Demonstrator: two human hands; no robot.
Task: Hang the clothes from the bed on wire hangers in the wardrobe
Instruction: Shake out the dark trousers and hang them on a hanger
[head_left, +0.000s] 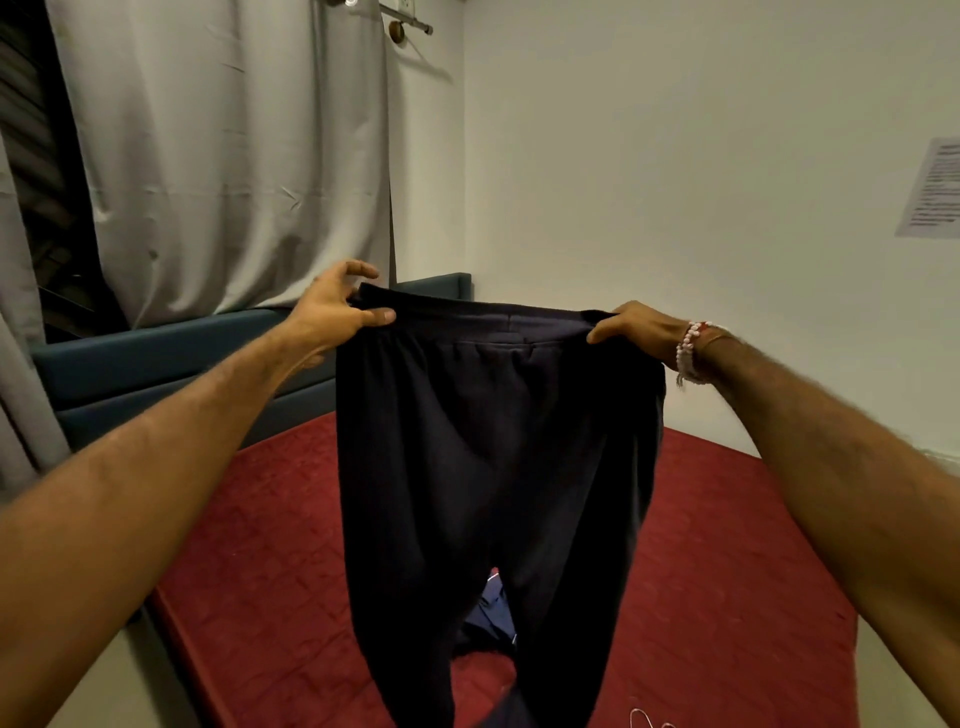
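Your forearms (156, 467) reach in from both lower corners, and each hand pinches one end of the waistband (493, 314): left hand (332, 312) at centre left, right hand (636, 327) at centre right. Dark trousers (493, 441) hang spread between them, mid-frame, over the red bed (727, 571). No hanger is on them, the wardrobe is out of view, and a blue garment (493, 608) lies on the bed, so most of the job looks left.

Trousers (493, 441) hanging above bed (727, 571), curtain (234, 156) behind left, paper (932, 189) on right wall
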